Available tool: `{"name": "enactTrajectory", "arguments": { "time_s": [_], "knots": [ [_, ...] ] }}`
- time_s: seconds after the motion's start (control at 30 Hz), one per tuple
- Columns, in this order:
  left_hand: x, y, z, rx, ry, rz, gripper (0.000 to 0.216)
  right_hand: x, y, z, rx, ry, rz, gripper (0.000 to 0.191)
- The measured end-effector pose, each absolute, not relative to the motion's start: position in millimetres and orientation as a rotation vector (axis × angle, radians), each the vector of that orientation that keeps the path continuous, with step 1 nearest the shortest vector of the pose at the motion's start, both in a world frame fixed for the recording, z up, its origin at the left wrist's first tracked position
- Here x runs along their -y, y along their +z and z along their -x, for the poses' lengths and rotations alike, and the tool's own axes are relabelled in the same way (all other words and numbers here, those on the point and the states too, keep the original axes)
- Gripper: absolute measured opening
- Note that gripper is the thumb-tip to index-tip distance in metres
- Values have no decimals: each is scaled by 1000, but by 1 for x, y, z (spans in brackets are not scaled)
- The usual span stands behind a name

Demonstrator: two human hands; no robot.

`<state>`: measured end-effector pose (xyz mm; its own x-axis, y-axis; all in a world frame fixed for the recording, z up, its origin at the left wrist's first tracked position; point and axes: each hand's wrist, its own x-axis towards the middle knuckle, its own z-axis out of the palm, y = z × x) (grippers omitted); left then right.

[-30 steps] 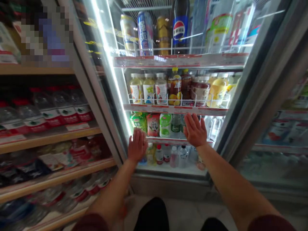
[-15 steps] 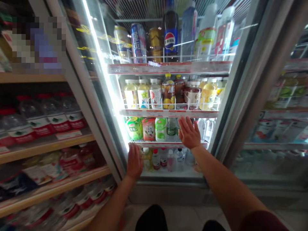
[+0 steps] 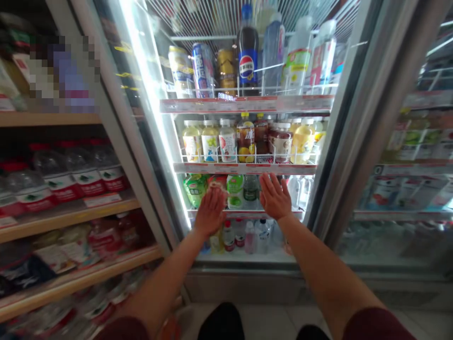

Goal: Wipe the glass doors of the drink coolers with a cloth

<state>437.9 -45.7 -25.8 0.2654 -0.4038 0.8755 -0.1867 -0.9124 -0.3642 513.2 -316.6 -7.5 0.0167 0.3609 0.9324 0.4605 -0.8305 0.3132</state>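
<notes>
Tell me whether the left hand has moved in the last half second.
Yes, the left hand moved up and right: from below the green pouch to in front of the red pack beside it.

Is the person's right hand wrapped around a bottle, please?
No, the right hand is open, its fingers stretched out straight rather than curled around anything.

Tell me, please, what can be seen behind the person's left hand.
The top of a red drink shows above the left hand, between a green drink and a green-and-white drink. The red drink's lower part is covered, so it cannot be seen.
</notes>
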Motion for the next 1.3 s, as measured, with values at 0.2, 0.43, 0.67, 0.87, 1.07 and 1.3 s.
{"name": "enactTrajectory", "arguments": {
  "time_s": [0.2,0.43,0.67,0.87,1.07,1.3],
  "knots": [
    [28,52,-449,-474,-1779,2386,72,316,-9,-514,871,-1956,2165,63],
    [74,60,-460,-418,-1854,2357,72,314,-10,-516,848,-1991,2164,60],
    [71,-5,-446,-993,-1327,2107,52,314,-10,-517,864,-1990,2151,63],
    [62,95,-462,-463,-1840,2239,62,314,-11,-517,857,-1989,2150,60],
    [80,6,-449,-873,-1604,2161,54,315,-11,-517,867,-1985,2138,59],
    [47,83,-460,-461,-1839,2379,49,316,-10,-515,846,-1992,2187,55]
  ]
}}
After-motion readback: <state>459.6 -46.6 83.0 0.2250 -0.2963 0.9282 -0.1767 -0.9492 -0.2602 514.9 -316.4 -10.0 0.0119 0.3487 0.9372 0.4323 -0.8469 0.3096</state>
